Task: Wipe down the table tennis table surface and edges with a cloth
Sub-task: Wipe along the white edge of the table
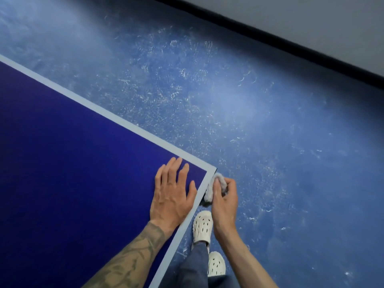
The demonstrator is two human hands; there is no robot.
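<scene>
The dark blue table tennis table [72,163] with a pale border line fills the lower left; its corner points right. My left hand [173,192] lies flat on the top, fingers spread, just inside the corner. My right hand [223,201] hangs beside the table's side edge, just below the corner. It grips a bunched grey-white cloth [211,189] and presses it against that edge. Part of the cloth is hidden under my fingers.
A scuffed blue floor [249,111] surrounds the table. A grey wall with a dark base strip [291,40] runs across the upper right. My feet in white perforated clogs [202,225] stand close to the table's side.
</scene>
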